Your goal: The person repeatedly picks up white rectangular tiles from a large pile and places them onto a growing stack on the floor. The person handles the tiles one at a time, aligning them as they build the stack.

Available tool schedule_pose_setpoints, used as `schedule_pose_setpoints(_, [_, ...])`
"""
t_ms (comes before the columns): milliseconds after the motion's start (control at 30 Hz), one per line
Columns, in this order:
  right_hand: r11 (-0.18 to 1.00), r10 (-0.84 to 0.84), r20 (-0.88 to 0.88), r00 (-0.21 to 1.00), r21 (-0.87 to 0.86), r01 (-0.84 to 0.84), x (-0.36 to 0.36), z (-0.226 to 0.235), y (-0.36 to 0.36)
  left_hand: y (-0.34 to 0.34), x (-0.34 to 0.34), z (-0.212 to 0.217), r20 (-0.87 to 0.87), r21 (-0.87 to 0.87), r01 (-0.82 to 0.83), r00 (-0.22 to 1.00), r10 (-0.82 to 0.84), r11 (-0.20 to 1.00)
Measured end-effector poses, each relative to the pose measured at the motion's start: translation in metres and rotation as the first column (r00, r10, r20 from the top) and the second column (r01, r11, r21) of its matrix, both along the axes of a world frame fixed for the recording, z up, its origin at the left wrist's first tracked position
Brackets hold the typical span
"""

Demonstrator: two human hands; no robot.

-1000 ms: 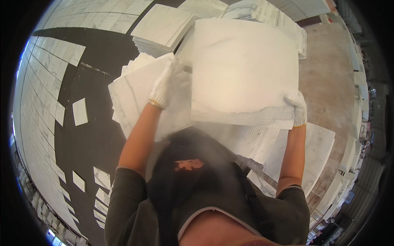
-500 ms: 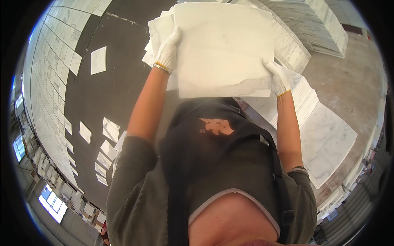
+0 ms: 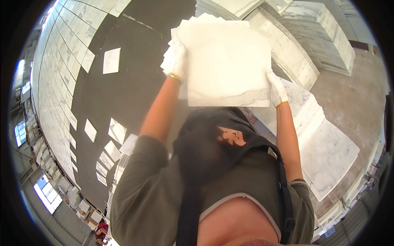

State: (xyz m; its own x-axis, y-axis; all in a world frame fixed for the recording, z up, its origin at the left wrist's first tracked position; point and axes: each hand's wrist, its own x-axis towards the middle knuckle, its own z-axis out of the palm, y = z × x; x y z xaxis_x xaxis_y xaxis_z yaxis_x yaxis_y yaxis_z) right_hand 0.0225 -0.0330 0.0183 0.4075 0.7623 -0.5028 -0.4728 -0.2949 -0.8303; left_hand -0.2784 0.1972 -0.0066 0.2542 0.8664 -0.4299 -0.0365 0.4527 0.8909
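Your white knit-gloved left hand point(image 3: 176, 59) and right hand point(image 3: 278, 90) hold a smooth, square, grey-veined marble-look tile point(image 3: 230, 65) by opposite edges, in front of your black apron point(image 3: 197, 160); past it spread a fanned tile stack point(image 3: 205, 17), matte dark flooring point(image 3: 131, 90) and, rightward, close-packed tiles with ridged edges point(image 3: 283, 41)

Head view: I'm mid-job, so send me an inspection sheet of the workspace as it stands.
Surface: dark floor at left, brownish floor at right.
Things handled: pale veined slab, level with fanned slabs showing past its far and left edges.
Clutter: loose tiles scattered on the dark floor.
Hands: left hand gloved, at the slab's left edge, grip unclear; right hand gloved, holding its right edge.
Cables: nothing seen.
Surroundings: slab stacks, windows.
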Motion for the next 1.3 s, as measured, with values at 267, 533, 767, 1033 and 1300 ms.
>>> schedule_pose_setpoints(267, [0.998, 0.027, 0.121, 0.992, -0.059, -0.02, -0.018, -0.015, 0.023, 0.013, -0.011, 0.008, -0.224, -0.038, 0.01, 0.974, -0.018, 0.999])
schedule_pose_setpoints(533, [0.986, 0.113, 0.181, 0.977, -0.142, -0.088, -0.015, -0.014, 0.027, 0.016, -0.022, -0.017, -0.156, 0.025, 0.076, 0.985, -0.072, 0.997])
schedule_pose_setpoints(767, [0.97, 0.163, 0.173, 0.971, -0.209, -0.125, -0.013, -0.015, 0.032, 0.033, -0.035, 0.016, -0.488, 0.015, 0.374, 0.812, -0.32, 0.927])
schedule_pose_setpoints(1033, [0.938, 0.268, 0.22, 0.938, -0.282, -0.202, -0.006, -0.008, 0.035, 0.053, -0.036, 0.062, -0.862, -0.175, 0.555, 0.312, -0.399, 0.813])
schedule_pose_setpoints(1300, [0.916, 0.374, 0.334, 0.865, -0.282, -0.287, -0.006, -0.002, 0.037, 0.024, -0.106, 0.054, -0.527, -0.109, 0.162, 0.827, -0.195, 0.981])
